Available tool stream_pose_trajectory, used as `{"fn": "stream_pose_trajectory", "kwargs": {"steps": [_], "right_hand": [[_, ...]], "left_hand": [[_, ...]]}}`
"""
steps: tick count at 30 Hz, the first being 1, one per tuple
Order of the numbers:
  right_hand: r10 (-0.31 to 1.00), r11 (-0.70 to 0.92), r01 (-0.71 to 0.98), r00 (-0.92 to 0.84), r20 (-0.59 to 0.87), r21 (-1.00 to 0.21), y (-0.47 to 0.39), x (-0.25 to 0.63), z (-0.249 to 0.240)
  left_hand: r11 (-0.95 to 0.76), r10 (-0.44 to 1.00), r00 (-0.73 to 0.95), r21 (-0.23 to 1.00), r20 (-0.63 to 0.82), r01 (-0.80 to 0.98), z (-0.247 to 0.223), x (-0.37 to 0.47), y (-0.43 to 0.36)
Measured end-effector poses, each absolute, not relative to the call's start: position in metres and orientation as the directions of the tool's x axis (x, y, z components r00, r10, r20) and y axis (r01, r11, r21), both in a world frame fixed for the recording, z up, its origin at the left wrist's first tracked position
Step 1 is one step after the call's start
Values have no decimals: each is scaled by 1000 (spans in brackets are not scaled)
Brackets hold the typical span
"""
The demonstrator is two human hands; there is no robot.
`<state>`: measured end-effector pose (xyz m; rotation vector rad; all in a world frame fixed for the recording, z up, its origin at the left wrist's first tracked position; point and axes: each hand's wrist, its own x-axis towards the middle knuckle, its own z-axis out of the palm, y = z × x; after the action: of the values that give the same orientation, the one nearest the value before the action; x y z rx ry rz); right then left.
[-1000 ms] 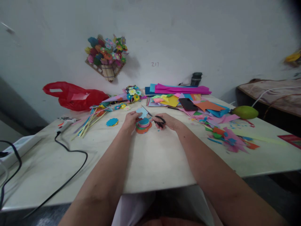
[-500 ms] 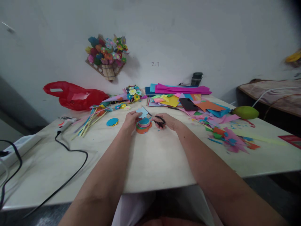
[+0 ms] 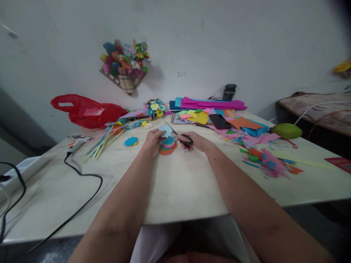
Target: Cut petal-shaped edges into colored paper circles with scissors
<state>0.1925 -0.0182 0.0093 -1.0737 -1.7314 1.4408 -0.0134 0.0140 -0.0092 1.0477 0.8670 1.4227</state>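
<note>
My left hand pinches a light blue paper flower with a scalloped edge, held above the table. In my right hand are black-handled scissors, their blades pointing up and left beside the flower's right edge. Just below the flower lies a stack of coloured paper circles, blue and pink above orange. To the left of my left hand, a blue scalloped paper flower rests on a yellow one.
A glue gun with a black cord and a power strip lie left, near paper strips and a red plastic bag. Rightward are a phone, paper scraps and a green fruit. Paper sheets lie behind.
The scissor blades appear slightly shifted against the light blue flower's edge. Both hands stay almost in the same place, and everything else is unchanged.
</note>
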Motion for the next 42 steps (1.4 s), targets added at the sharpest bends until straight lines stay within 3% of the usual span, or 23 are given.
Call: {"fn": "stream_pose_trajectory", "kwargs": {"steps": [42], "right_hand": [[904, 111, 253, -428, -8, -961, -21, 189, 9]], "left_hand": [[-86, 995, 7, 919, 96, -384, -7, -13, 12]]}}
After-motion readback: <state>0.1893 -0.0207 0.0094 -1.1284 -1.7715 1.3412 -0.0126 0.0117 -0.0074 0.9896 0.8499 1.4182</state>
